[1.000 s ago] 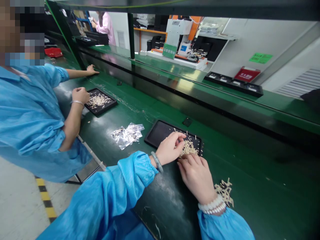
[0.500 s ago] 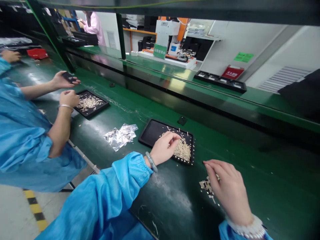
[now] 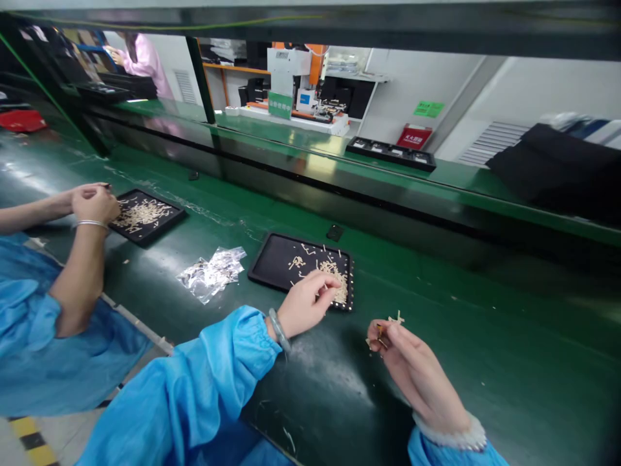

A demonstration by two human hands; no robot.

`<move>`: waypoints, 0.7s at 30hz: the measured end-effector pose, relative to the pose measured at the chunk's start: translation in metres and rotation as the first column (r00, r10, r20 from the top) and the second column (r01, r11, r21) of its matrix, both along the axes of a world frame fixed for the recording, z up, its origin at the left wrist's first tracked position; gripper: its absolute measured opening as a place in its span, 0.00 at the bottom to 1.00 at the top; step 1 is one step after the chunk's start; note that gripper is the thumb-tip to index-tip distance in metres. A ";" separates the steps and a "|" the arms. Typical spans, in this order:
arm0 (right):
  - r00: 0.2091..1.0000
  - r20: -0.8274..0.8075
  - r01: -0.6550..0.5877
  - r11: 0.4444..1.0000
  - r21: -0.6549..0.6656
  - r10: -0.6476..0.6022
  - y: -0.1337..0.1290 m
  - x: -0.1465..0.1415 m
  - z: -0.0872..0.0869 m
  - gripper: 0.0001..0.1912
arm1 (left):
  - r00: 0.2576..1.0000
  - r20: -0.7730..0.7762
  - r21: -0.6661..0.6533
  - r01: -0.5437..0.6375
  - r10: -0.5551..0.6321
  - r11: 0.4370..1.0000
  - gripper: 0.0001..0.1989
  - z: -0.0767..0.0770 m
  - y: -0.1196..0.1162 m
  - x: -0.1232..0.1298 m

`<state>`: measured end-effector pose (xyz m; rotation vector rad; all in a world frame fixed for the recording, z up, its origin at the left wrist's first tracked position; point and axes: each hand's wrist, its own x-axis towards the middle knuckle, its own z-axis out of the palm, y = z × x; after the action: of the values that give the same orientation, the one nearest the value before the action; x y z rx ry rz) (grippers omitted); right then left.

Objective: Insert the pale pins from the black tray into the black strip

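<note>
My left hand is over the near right part of a black tray, its thumb and fingertips pinched together. Whatever it may hold is too small to make out. Small beige strips are heaped in the tray's right half, and light bits sit along its right rim. To the right, my right hand is raised above the green table, palm side partly turned up, with a tiny gold-coloured piece between thumb and fingers. Just behind its fingertips show some loose pale strips, mostly hidden by the hand.
Clear plastic bags lie left of my tray, and a small dark flat part lies behind it. A co-worker's hands work beside another black tray of strips. A raised ledge runs along the table's back.
My right hand has turned palm-up and risen off the pile with a tiny piece. My left hand stays at the tray. The co-worker's hands have come together, and the view has shifted right.
</note>
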<state>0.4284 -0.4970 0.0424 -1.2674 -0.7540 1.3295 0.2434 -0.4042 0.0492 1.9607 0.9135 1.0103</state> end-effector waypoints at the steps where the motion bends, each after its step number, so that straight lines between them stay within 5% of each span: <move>1: 1.000 -0.012 -0.019 1.000 0.003 0.019 0.000 -0.002 0.000 0.14 | 0.999 -0.019 0.004 0.031 -0.031 1.000 0.08 0.001 -0.005 0.001; 8: 0.998 0.045 -0.040 0.999 -0.022 0.041 -0.002 -0.014 -0.005 0.13 | 0.974 -0.121 0.022 0.194 -0.190 0.981 0.09 0.005 -0.034 0.010; 14: 0.982 0.187 0.005 0.999 0.032 -0.011 -0.004 -0.023 -0.010 0.12 | 0.981 -0.163 0.056 0.112 -0.102 0.992 0.09 0.001 -0.033 0.010; 21: 0.874 0.477 0.066 0.995 0.075 -0.094 -0.005 -0.013 -0.034 0.16 | 0.956 -0.291 0.315 0.068 0.029 0.947 0.08 -0.014 -0.034 0.014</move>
<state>0.4156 -0.5019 0.0081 -1.5901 -1.0616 0.9207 0.2579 -0.4381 0.0355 2.4401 0.9282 0.9166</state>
